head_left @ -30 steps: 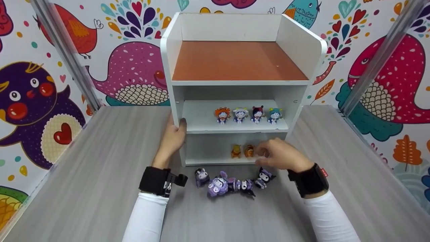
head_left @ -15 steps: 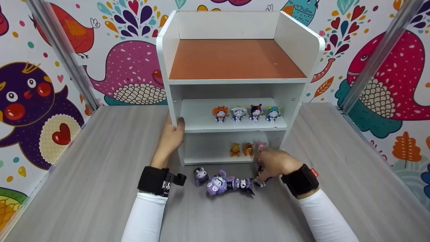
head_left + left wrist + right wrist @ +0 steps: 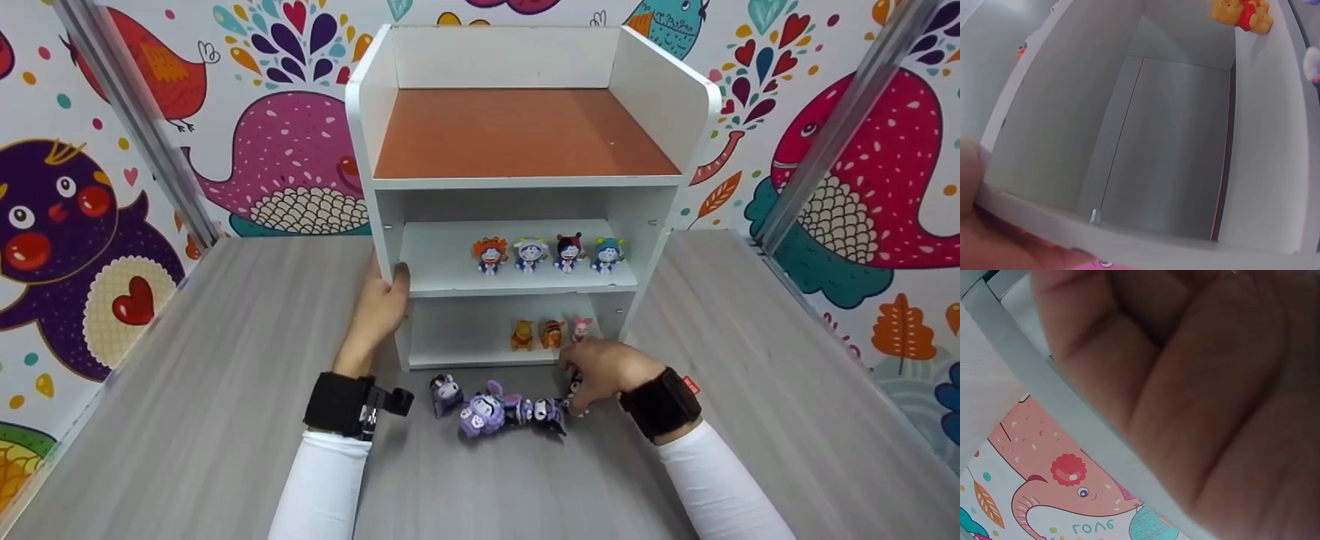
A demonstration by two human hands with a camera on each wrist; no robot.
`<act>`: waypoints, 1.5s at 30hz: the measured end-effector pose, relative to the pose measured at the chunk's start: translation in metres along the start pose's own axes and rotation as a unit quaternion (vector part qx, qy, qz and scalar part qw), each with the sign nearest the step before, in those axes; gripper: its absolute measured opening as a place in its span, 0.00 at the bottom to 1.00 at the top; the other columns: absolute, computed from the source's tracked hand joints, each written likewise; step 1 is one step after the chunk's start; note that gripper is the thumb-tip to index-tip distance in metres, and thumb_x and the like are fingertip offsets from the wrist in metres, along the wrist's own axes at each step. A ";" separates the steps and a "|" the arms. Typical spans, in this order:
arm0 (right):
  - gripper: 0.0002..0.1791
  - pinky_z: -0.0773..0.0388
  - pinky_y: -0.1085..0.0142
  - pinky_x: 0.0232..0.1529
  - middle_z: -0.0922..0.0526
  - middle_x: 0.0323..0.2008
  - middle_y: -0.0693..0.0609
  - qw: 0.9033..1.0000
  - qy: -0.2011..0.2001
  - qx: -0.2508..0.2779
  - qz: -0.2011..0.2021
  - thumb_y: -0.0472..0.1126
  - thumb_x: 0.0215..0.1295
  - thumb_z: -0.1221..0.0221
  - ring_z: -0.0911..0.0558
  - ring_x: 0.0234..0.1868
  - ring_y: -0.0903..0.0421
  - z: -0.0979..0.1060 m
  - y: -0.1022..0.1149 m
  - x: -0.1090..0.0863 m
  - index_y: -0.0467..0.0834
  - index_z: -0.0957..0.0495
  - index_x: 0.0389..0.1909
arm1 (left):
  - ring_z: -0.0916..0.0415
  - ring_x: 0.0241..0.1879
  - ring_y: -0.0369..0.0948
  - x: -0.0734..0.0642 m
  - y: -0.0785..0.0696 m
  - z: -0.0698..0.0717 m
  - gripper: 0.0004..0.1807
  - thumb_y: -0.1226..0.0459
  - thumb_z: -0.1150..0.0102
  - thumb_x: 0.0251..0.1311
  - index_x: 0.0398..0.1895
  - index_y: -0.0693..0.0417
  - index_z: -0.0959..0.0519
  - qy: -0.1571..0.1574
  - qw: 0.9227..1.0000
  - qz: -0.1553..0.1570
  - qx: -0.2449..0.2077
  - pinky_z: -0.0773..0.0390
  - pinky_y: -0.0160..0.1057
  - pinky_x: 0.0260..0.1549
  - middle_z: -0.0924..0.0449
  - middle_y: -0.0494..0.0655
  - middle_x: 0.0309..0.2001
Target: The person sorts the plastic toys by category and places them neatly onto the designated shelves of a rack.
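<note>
your left hand [image 3: 381, 306] grips the side of the white three-tiered shelf unit [image 3: 525, 181]; your right hand [image 3: 611, 367] curls around a small, mostly hidden black-and-white figurine [image 3: 576, 384].

Playroom-Style Booth [image 3: 915, 225]

The space is being bounded at back and sides by cartoon-printed walls [image 3: 300, 150] and metal posts [image 3: 140, 120]; a playroom look is being given by toys [image 3: 482, 415] and a shelf [image 3: 525, 133].

Head view forward-down, wrist views close, shelving unit [image 3: 525, 181] shared
</note>
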State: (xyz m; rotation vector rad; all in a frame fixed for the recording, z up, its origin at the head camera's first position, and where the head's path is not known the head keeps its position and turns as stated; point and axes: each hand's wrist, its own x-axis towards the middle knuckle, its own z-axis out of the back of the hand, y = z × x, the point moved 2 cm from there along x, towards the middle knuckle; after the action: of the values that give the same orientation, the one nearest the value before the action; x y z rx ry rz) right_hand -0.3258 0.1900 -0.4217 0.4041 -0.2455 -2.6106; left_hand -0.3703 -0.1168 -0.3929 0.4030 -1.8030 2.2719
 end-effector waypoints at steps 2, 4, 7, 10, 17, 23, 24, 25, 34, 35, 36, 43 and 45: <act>0.23 0.27 0.65 0.32 0.19 0.33 0.53 1.000 0.002 -0.001 0.009 0.40 0.38 0.24 0.27 0.34 0.58 0.000 0.000 0.001 0.43 0.18 0.40 | 0.53 0.78 0.57 0.000 0.000 0.000 0.34 0.67 0.61 0.74 0.81 0.59 0.55 -0.002 1.000 -0.003 0.003 0.49 0.62 0.75 0.50 0.64 0.78; 0.21 0.28 0.66 0.32 0.19 0.33 0.53 1.000 0.005 -0.001 0.018 0.40 0.39 0.25 0.28 0.34 0.58 -0.001 -0.001 0.002 0.44 0.17 0.39 | 0.53 0.78 0.57 0.000 0.000 0.000 0.34 0.67 0.61 0.74 0.81 0.59 0.54 -0.003 1.000 -0.006 0.004 0.49 0.62 0.75 0.50 0.64 0.78; 0.20 0.29 0.67 0.30 0.20 0.33 0.54 1.000 0.015 0.002 0.017 0.40 0.41 0.27 0.28 0.33 0.58 -0.001 -0.001 0.003 0.45 0.18 0.39 | 0.53 0.78 0.57 0.000 0.001 0.000 0.34 0.67 0.62 0.74 0.81 0.58 0.55 -0.003 1.000 -0.009 0.003 0.49 0.63 0.75 0.51 0.64 0.79; 0.18 0.30 0.67 0.30 0.20 0.32 0.54 1.000 0.021 0.005 0.022 0.40 0.42 0.29 0.29 0.33 0.58 -0.001 -0.001 0.004 0.45 0.18 0.38 | 0.54 0.78 0.57 0.001 0.001 0.000 0.34 0.67 0.62 0.75 0.81 0.58 0.56 0.001 1.000 -0.010 0.004 0.50 0.63 0.75 0.52 0.64 0.79; 0.15 0.28 0.68 0.33 0.16 0.38 0.55 0.998 0.015 0.006 0.065 0.43 0.47 0.30 0.28 0.33 0.61 0.002 -0.004 0.003 0.47 0.16 0.38 | 0.55 0.78 0.59 0.000 -0.001 0.000 0.34 0.68 0.62 0.74 0.80 0.61 0.56 0.001 1.000 -0.015 0.006 0.52 0.64 0.75 0.52 0.65 0.79; 0.15 0.27 0.70 0.34 0.14 0.38 0.56 0.994 0.012 0.024 0.103 0.40 0.45 0.31 0.27 0.34 0.63 0.005 -0.004 0.003 0.47 0.14 0.38 | 0.54 0.79 0.58 0.001 0.000 0.000 0.34 0.68 0.62 0.74 0.80 0.61 0.55 -0.001 1.000 -0.016 0.006 0.53 0.62 0.76 0.51 0.65 0.79; 0.15 0.27 0.71 0.33 0.14 0.37 0.56 0.994 0.013 0.029 0.109 0.40 0.45 0.32 0.27 0.33 0.63 0.006 -0.004 0.002 0.47 0.14 0.38 | 0.54 0.78 0.58 0.001 0.000 0.001 0.34 0.68 0.62 0.74 0.80 0.61 0.55 -0.002 1.000 -0.016 0.007 0.52 0.63 0.76 0.51 0.65 0.78; 0.15 0.28 0.71 0.33 0.15 0.37 0.57 0.993 0.014 0.034 0.116 0.39 0.45 0.32 0.28 0.33 0.64 0.007 -0.003 0.002 0.47 0.14 0.38 | 0.51 0.77 0.60 0.001 0.000 0.001 0.34 0.68 0.62 0.74 0.80 0.60 0.55 -0.002 1.000 -0.015 0.006 0.48 0.64 0.74 0.50 0.66 0.78; 0.20 0.23 0.74 0.35 0.13 0.38 0.55 0.966 -0.050 0.077 0.243 0.38 0.46 0.32 0.23 0.33 0.66 0.027 0.022 -0.009 0.45 0.16 0.44 | 0.52 0.78 0.59 0.001 -0.001 0.000 0.34 0.68 0.61 0.73 0.80 0.61 0.54 -0.005 1.000 -0.018 0.007 0.50 0.64 0.75 0.49 0.67 0.78; 0.21 0.24 0.74 0.34 0.13 0.38 0.55 0.962 -0.063 0.085 0.253 0.38 0.46 0.32 0.24 0.32 0.67 0.028 0.024 -0.010 0.46 0.16 0.46 | 0.52 0.78 0.59 0.002 -0.001 0.000 0.34 0.68 0.61 0.73 0.80 0.61 0.54 -0.007 1.000 -0.019 0.007 0.50 0.63 0.75 0.49 0.67 0.77; 0.22 0.25 0.75 0.32 0.12 0.39 0.55 0.959 -0.077 0.093 0.258 0.38 0.45 0.31 0.25 0.30 0.67 0.030 0.026 -0.011 0.47 0.17 0.47 | 0.52 0.78 0.59 0.002 -0.001 0.000 0.34 0.68 0.61 0.73 0.80 0.61 0.54 -0.007 1.000 -0.019 0.008 0.50 0.64 0.75 0.49 0.67 0.77; 0.22 0.20 0.71 0.28 0.16 0.33 0.55 0.938 -0.153 0.188 0.247 0.37 0.46 0.30 0.21 0.29 0.66 0.032 0.026 -0.011 0.47 0.20 0.46 | 0.55 0.78 0.60 0.001 -0.001 -0.001 0.34 0.69 0.62 0.73 0.80 0.62 0.55 -0.003 1.000 -0.023 0.009 0.53 0.65 0.75 0.52 0.66 0.78; 0.21 0.20 0.70 0.27 0.16 0.32 0.54 0.928 -0.180 0.200 0.258 0.36 0.46 0.31 0.21 0.29 0.64 0.033 0.025 -0.010 0.44 0.19 0.45 | 0.57 0.79 0.60 0.001 -0.001 0.000 0.34 0.69 0.62 0.73 0.80 0.62 0.56 -0.001 1.000 -0.022 0.008 0.54 0.65 0.75 0.54 0.66 0.79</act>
State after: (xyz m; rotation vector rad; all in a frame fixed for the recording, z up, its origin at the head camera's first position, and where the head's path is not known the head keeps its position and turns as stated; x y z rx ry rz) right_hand -0.3175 0.1769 -0.3819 -0.0237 -0.8896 -2.0817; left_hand -0.3712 -0.1164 -0.3919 0.4435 -1.7616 2.2581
